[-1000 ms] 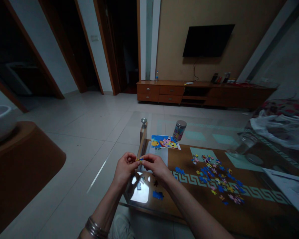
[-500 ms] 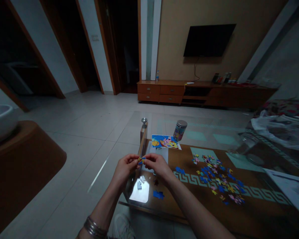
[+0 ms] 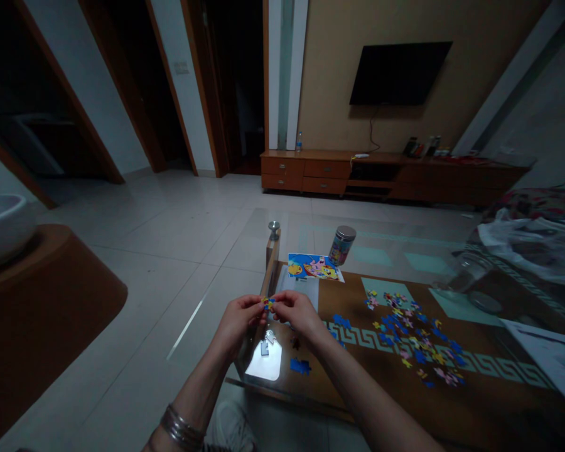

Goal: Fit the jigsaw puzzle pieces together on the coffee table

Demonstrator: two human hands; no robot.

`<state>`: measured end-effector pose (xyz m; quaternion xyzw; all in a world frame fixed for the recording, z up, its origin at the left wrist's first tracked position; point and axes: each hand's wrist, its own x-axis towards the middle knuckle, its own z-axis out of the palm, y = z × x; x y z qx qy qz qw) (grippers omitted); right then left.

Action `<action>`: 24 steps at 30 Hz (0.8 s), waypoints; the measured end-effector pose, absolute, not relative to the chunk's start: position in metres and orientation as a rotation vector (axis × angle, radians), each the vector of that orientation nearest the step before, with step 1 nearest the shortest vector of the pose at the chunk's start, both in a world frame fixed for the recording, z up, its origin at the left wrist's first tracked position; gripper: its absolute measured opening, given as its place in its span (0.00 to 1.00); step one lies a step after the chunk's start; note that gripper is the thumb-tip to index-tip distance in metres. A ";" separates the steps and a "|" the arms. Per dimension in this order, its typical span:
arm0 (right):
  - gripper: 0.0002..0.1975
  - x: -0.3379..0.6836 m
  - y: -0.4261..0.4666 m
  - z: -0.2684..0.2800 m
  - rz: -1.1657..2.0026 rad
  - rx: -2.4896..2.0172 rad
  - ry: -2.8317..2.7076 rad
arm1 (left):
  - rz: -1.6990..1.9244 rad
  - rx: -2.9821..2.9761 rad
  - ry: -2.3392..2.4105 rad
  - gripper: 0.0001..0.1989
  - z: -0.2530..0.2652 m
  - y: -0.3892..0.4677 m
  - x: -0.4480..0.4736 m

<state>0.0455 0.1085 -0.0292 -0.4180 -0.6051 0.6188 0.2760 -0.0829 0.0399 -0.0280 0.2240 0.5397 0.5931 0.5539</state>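
Hands (image 3: 235, 320) ungloved, forearms (image 3: 358, 386) sleeveless; stacked silvery bangles (image 3: 182, 429) on left; whitish shoe (image 3: 230, 427), perhaps laced.

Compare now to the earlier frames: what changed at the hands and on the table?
The puzzle bit between the left hand and right hand appears tilted, showing more of its coloured face than a second ago. Nothing visibly taken or let go. The tin, picture sheet and loose pile stayed put; the view shifted slightly.
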 end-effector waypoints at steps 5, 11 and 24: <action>0.08 0.045 0.108 -0.032 1.697 -1.170 -1.607 | 1.370 0.492 1.302 0.07 -0.029 0.039 -0.083; 0.09 0.044 0.106 -0.031 1.769 -1.206 -1.563 | 1.323 0.531 1.274 0.11 -0.032 0.039 -0.083; 0.12 0.044 0.104 -0.028 1.856 -1.200 -1.521 | 1.341 0.474 1.297 0.06 -0.025 0.039 -0.083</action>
